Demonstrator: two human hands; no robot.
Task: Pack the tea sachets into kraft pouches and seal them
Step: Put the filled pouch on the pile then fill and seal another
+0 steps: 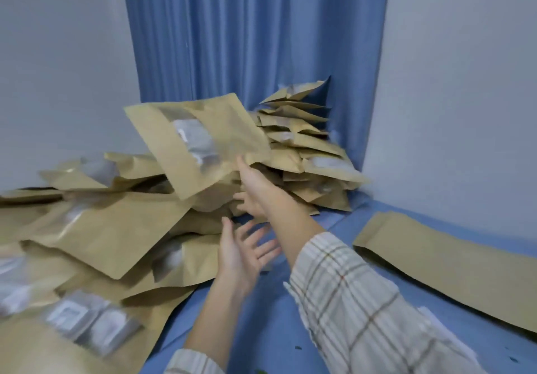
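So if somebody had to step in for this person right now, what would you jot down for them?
Right hand: reaching forward, fingers at the lower edge of a filled kraft pouch above the heap; grip unclear.
Left hand: open, holding nothing.
Done: many windowed pouches with sachets lie piled on the blue surface and against the curtain.
Left: a flat pouch lies apart at the right, seemingly unfilled. Seals cannot be judged here.

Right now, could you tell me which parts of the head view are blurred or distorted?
Head view: the airborne pouch, left hand and lower-left pouch pile are motion-smeared; wide-angle bending curves the curtain and wall edges; lighting is soft, no glare.
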